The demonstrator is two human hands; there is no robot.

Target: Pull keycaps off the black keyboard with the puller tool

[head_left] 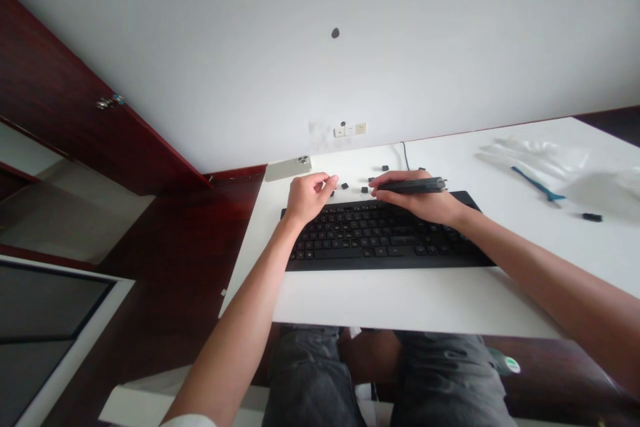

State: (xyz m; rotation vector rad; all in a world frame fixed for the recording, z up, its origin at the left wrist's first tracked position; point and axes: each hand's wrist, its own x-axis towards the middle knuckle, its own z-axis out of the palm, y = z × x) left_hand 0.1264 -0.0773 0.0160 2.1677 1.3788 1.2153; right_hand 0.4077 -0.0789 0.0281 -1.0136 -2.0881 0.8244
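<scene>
A black keyboard (380, 240) lies on the white desk (400, 300) in front of me. My right hand (415, 200) rests over its top edge and grips a long black tool (417, 185) held level. My left hand (307, 197) hovers at the keyboard's upper left corner, fingers curled, fingertips pinched near a small black keycap (333, 179). Several loose black keycaps (345, 185) lie on the desk just beyond the keyboard, between my two hands.
A phone (289, 168) lies face down at the desk's far left corner. Clear plastic bags (545, 157), a blue tool (537, 187) and a small black piece (592, 217) sit at the right. A cable (404, 155) runs to the wall. Dark wooden cabinets (75, 120) stand on the left.
</scene>
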